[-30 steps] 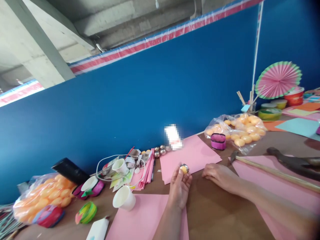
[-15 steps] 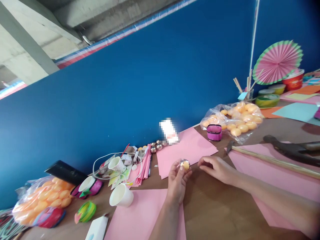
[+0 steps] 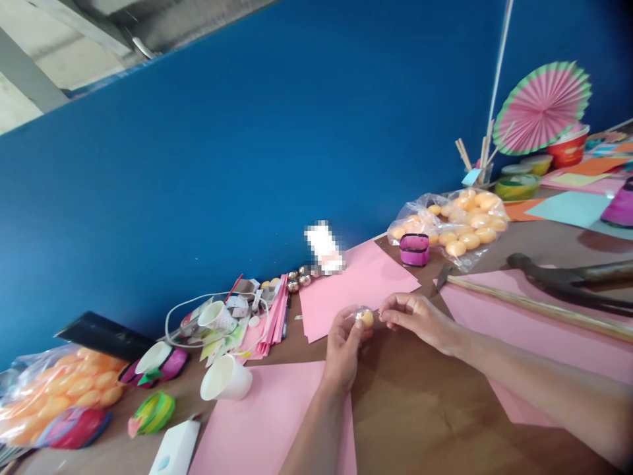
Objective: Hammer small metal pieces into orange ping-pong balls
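Observation:
My left hand (image 3: 345, 343) is closed around a small ball (image 3: 364, 318), yellow-orange on the side facing me and shiny silver around its upper edge. Just right of the ball, my right hand (image 3: 418, 321) has thumb and forefinger pinched together. Whatever lies between those fingertips is too small to make out. Both hands are over the brown tabletop (image 3: 410, 402), in front of pink paper sheets (image 3: 356, 280). Several shiny silver balls (image 3: 293, 286) sit behind the hands, near the blue wall.
A white paper cup (image 3: 227, 379) stands left on pink paper. A hammer (image 3: 534, 307) lies at right beside a pale stick. Bags of orange balls (image 3: 469, 221) rest at both sides. A green-yellow ring (image 3: 155, 412) and cluttered papers lie left.
My right hand has moved left, bringing its pinched fingertips close to the ball. My left hand still holds the ball. The camera view has shifted slightly.

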A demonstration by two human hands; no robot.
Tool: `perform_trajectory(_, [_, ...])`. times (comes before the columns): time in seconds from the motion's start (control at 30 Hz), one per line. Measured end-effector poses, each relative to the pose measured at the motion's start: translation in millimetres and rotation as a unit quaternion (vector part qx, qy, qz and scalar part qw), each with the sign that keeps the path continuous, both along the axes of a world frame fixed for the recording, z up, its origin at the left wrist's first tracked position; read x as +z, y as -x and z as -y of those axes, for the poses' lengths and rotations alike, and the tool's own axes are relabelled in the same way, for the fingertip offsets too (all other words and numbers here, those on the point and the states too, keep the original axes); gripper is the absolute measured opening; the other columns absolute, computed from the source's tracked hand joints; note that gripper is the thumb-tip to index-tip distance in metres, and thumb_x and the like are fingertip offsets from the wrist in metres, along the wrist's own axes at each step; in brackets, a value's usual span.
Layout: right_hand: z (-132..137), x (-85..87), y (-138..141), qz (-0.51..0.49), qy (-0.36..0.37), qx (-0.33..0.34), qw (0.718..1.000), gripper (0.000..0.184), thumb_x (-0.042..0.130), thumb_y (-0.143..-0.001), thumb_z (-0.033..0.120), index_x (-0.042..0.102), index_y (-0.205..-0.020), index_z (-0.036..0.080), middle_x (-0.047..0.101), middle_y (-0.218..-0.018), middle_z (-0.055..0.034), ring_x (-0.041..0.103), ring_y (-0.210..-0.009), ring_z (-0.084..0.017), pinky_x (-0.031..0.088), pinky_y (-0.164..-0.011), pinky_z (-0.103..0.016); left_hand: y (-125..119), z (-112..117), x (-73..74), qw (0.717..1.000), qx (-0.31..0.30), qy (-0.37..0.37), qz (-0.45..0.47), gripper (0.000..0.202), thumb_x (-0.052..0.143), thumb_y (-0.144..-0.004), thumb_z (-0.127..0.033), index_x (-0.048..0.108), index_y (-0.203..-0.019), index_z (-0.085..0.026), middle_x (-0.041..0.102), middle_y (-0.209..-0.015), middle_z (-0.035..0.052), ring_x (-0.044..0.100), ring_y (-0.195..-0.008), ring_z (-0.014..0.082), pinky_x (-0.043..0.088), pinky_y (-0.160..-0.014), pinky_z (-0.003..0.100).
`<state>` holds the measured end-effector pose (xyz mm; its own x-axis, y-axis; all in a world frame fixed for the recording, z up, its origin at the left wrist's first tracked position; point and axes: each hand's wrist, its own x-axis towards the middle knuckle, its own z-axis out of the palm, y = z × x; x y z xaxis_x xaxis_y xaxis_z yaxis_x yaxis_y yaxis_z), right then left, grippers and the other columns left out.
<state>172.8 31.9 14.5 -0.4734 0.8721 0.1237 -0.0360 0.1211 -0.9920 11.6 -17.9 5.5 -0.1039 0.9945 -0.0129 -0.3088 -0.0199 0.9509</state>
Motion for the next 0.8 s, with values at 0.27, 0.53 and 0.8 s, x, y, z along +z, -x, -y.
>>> perform_trajectory(0.27, [0.8, 2.2, 0.6, 0.0, -0.02, 0.002, 1.0, 0.022, 0.059, -0.072, 0.038, 0.058, -0.071, 0.016, 0.057, -0.103, -0.0056, 0.054, -0.095, -0.019, 0.036, -0.089, -0.034, -2.8, 1.6, 4.8, 1.0, -0.014, -0.008, -0.009, 0.032, 0.063, -0.069, -0.027, 0.055, -0.099, -0.018, 0.062, -0.1, 0.0101, 0.059, -0.089, 0.0197, 0.047, -0.076, 0.032])
perform_trajectory(0.53, [0.8, -2.4, 1.1, -0.014, -0.003, 0.024, 1.0, 0.024, 0.059, -0.073, 0.039, 0.063, -0.073, 0.015, 0.061, -0.098, -0.0051, 0.053, -0.098, -0.02, 0.036, -0.092, -0.036, -3.7, 2.6, 6.2, 0.999, -0.024, -0.007, -0.022, 0.032, 0.065, -0.067, -0.023, 0.056, -0.098, -0.017, 0.063, -0.098, 0.0093, 0.058, -0.092, 0.0197, 0.046, -0.079, 0.031])
perform_trajectory(0.8, [1.1, -3.0, 0.6, 0.016, -0.01, 0.009, 1.0, 0.024, 0.06, -0.072, 0.04, 0.064, -0.072, 0.016, 0.06, -0.104, -0.0049, 0.055, -0.096, -0.02, 0.036, -0.092, -0.037, -4.7, 2.6, 8.3, 0.999, -0.027, -0.004, -0.024, 0.031, 0.065, -0.067, -0.022, 0.057, -0.097, -0.016, 0.064, -0.097, 0.0098, 0.059, -0.089, 0.0192, 0.045, -0.08, 0.031])
